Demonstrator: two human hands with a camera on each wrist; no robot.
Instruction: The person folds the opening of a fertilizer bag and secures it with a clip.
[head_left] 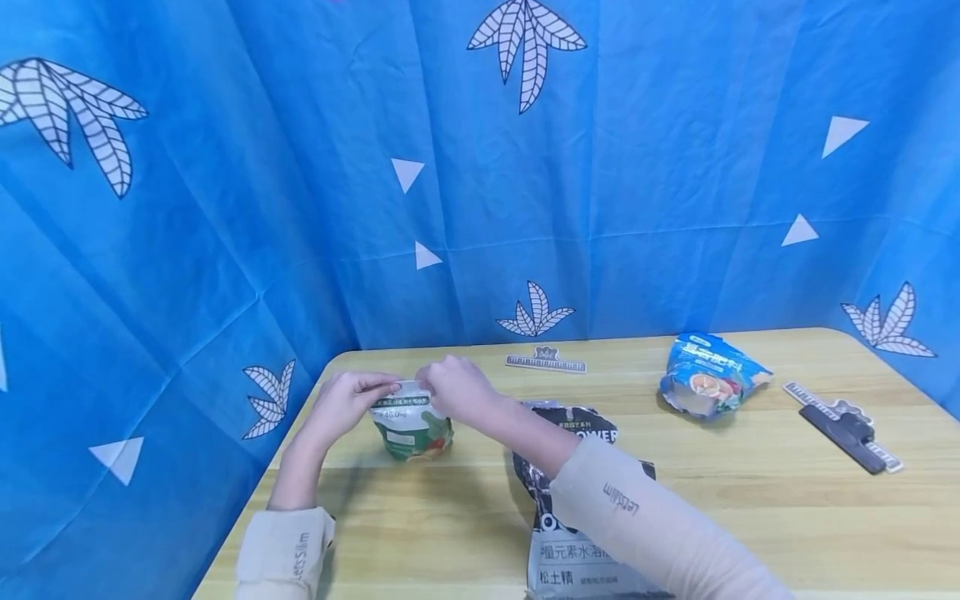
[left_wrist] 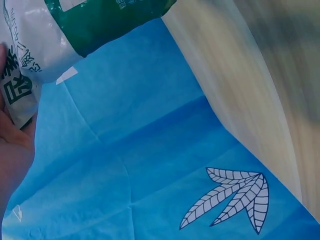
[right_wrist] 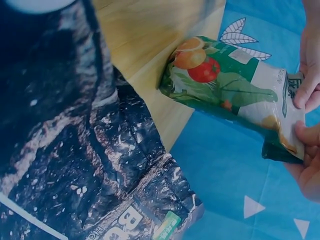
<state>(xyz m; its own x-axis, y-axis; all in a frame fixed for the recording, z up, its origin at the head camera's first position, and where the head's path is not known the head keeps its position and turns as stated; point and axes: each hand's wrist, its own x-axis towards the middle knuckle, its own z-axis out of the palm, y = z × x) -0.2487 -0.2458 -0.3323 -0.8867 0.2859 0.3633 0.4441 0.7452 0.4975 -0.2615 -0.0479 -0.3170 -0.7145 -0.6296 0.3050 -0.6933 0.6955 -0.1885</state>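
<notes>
A green and white bag with printed fruit and vegetables (head_left: 412, 433) stands upright on the table at the left in the head view. My left hand (head_left: 341, 408) pinches its top edge at the left corner. At the other corner my right hand (head_left: 461, 390) grips the same edge, with its fingers curled. The right wrist view shows thumbs pressed on the white top of the bag (right_wrist: 225, 85), its printed oranges and tomato facing that camera. In the left wrist view the left hand (left_wrist: 15, 150) is partly cut off beside the bag's white end.
A large black and grey bag (head_left: 573, 554) lies under my right forearm, partly hidden by it. Towards the right rear sits a blue bag (head_left: 705, 379). One clip (head_left: 546, 360) lies near the back edge, and a black-and-white clip (head_left: 843, 425) lies at the right. Blue curtains surround the table.
</notes>
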